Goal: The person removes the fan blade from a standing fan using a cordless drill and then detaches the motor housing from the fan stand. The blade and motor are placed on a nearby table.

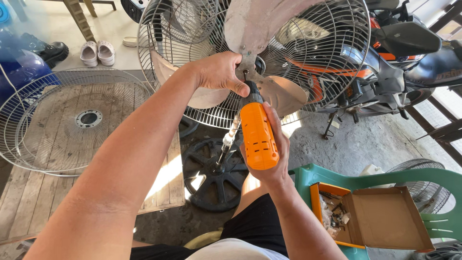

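Right hand (269,154) is wrapped tight around the orange power screwdriver (258,137), tip up against the hub of the big fan (243,72). Left hand (219,72) is up there too, fingers curled closed against the metal blade (250,24) right by the hub, thumb beside the tool's nose. The fan's rear wire guard (317,48) stands behind the blades. Off to the left, the detached front grille (72,120) lies flat on a wooden platform (163,183). Down right, an open cardboard box (385,216) sits on a green plastic chair (317,173); a motorcycle (409,53) is parked behind.
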